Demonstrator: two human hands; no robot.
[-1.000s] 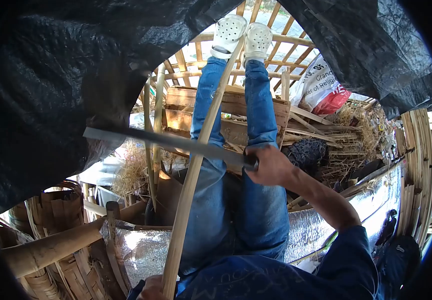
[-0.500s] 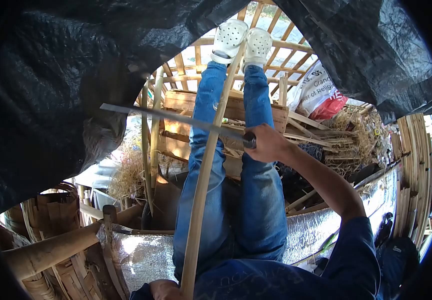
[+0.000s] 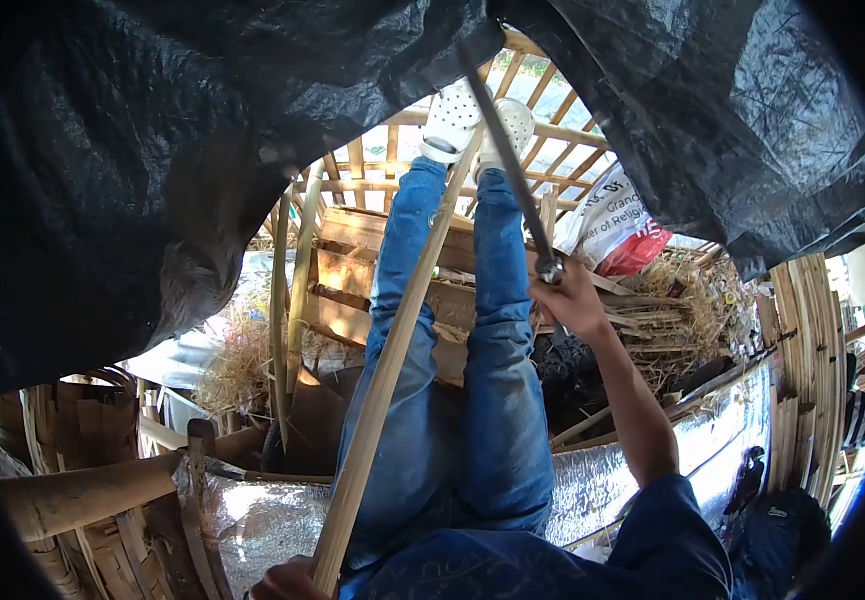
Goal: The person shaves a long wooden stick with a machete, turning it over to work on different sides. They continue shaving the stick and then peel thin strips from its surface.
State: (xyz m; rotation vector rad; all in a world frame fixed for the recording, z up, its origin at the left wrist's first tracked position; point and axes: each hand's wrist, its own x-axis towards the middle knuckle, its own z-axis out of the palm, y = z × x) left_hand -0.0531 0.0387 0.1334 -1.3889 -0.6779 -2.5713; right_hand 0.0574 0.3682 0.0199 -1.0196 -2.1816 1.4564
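Black sheeting [image 3: 102, 180] hangs before a slatted lattice [image 3: 562, 133]. Our bamboo strip [image 3: 382, 385] slants over our jeans [image 3: 500, 300], its far end between white clogs [image 3: 452, 118] — our left hand [image 3: 290, 580] grips the near end, our right hand [image 3: 574, 300] closes round a long knife [image 3: 514, 170] — blade pointing forward.

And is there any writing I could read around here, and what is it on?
"Grand", on the white and red sack; its end is hard to make out.
"er of Religi", below it on the same sack, cut off at both ends.
The line above "Grand" and the large white letters on the sack's red part are too unclear to read surely.
The lettering on the blue shirt is too faint.
The small mark on the dark bag is too small.
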